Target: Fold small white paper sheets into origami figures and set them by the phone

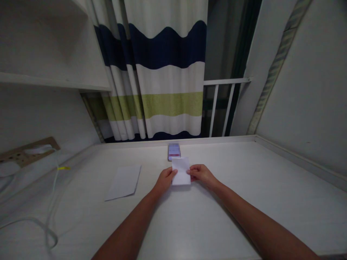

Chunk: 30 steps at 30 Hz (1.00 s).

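Closest to us is the bare part of the white surface [176, 224], on our side of the phone [174, 150]. Left of the phone and closer to us, a bigger white paper [124, 182] lies flat, with no hand on it. Just on our side of the phone is the small white paper [181, 173], and we have it in both hands. Our left hand [164, 179] has its fingers closed on the left edge, thumb on top. Our right hand [203, 174] pinches the right edge, fingers closed too. The small white paper hides the phone's near end, but we cannot tell if they touch.

To hold it well, we should press softly and pull both sides the same tiny bit, so the paper is smooth and straight. If we squeeze too hard, it could crumple. Past the phone, a striped curtain [173, 79] hangs down.
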Available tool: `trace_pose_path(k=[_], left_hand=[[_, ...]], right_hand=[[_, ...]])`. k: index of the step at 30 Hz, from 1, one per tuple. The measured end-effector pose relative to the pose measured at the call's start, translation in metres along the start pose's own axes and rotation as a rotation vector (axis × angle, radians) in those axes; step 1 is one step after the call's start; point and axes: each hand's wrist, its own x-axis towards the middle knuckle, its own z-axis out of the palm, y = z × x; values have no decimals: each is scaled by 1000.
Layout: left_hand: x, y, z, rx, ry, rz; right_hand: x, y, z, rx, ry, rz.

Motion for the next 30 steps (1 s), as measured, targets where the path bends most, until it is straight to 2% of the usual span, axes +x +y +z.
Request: trace_pose_path(k=[14, 23, 30], left_hand=[[-5, 14, 2, -48, 52, -13], [-3, 8, 0, -12, 84, 25], [-5, 14, -1, 56, 138, 74]], right_hand=[[-6, -7, 4, 25, 29, -21], [-1, 0, 4, -16, -20, -15], [-4, 0, 5, -25, -63, -2]])
